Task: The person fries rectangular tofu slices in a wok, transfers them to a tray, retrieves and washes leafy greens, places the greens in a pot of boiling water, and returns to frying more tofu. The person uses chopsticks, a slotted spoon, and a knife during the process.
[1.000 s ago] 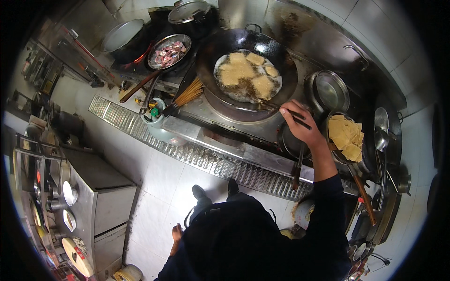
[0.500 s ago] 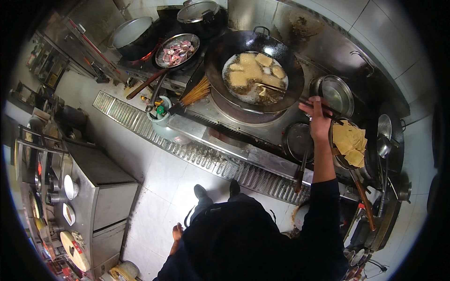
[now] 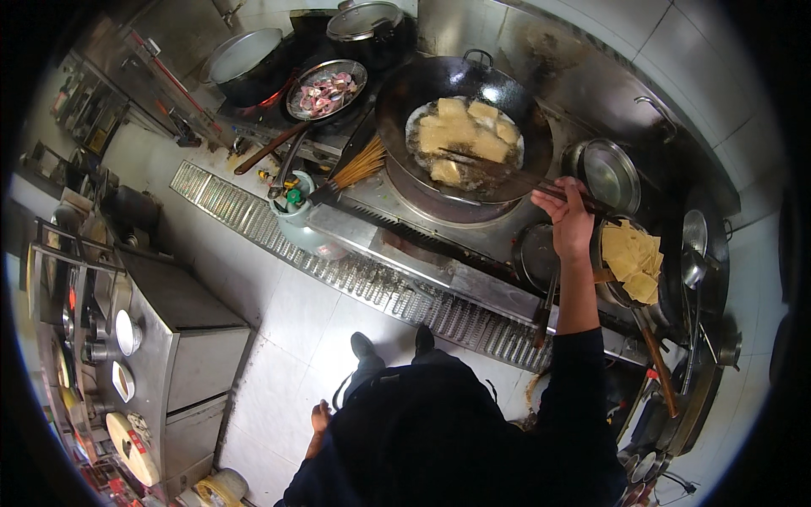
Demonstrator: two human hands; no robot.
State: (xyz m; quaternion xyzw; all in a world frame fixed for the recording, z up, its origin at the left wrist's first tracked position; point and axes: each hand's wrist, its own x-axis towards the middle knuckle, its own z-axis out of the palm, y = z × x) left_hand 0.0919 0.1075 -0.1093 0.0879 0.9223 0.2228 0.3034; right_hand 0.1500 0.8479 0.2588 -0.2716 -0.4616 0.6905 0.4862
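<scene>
Golden are the flat pieces (image 3: 460, 131) that we see in the dark wok (image 3: 405, 97), where they lie close together in bubbling oil (image 3: 477, 183). The wok sits on the steel stove in front of the person. The right hand (image 3: 571, 215) is near the right side of its rim, and its fingers are clasped around a pair of long, dark chopsticks (image 3: 525, 177). The tips of these chopsticks reach among the pieces, but we cannot tell if they pinch one. The left hand (image 3: 320, 417) is well apart from the right one: it hangs low at the person's left side, above the pale floor (image 3: 296, 372). It is small in our view, so we cannot tell whether it holds something.

Just beside the right wrist, on its right, we find a heap of thin yellowish sheets (image 3: 631, 260) in a round vessel with a long wooden handle (image 3: 659, 367). Behind this vessel stands a round metal pot (image 3: 612, 173), and farther to the right there is a ladle (image 3: 694, 269).

To the left of the wok, a bristle brush (image 3: 361, 165) leans near its rim. Beyond the brush, a shallow round strainer (image 3: 296, 106) carries pinkish cut pieces (image 3: 325, 93), and behind it stands a lidded pot (image 3: 365, 21).
</scene>
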